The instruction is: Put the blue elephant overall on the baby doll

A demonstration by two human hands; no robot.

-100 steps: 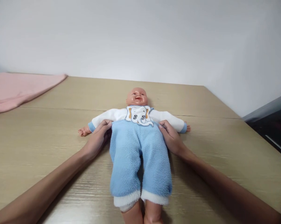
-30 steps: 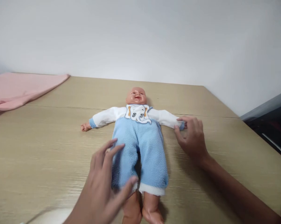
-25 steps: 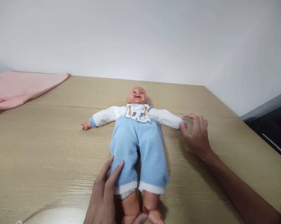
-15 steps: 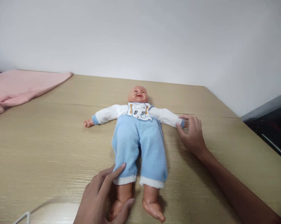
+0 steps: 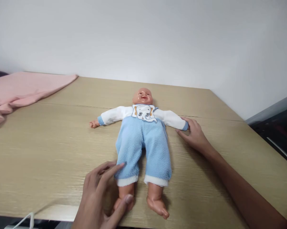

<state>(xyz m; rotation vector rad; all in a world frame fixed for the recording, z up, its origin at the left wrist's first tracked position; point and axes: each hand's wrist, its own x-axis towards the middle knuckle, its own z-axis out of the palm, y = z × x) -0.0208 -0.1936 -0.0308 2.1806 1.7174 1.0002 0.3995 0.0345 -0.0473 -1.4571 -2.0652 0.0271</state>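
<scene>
A baby doll [image 5: 143, 140] lies on its back on the wooden table, arms spread, head toward the wall. It wears a blue and white fleece outfit with an elephant face [image 5: 144, 113] on the chest. My right hand [image 5: 194, 133] curls around the blue cuff and hand of the doll's arm on the right, thumb on the near side and fingers on the far side. Beside the doll's left-hand leg is my left hand [image 5: 98, 190], its fingers apart. Its index fingertip meets the trouser leg, and its thumb partly hides the bare foot below.
A pink cloth [image 5: 33, 89] lies bunched at the table's [image 5: 50, 152] far left. White wall [image 5: 143, 41] rises behind the table. A white curved object [image 5: 31, 219] shows at the lower left edge. Dark things [image 5: 279, 133] stand beyond the right edge.
My right hand has closed further around the doll's cuff and hand, covering the doll's fingers. My left hand has shifted slightly left relative to the leg. The table's near edge has come into view.
</scene>
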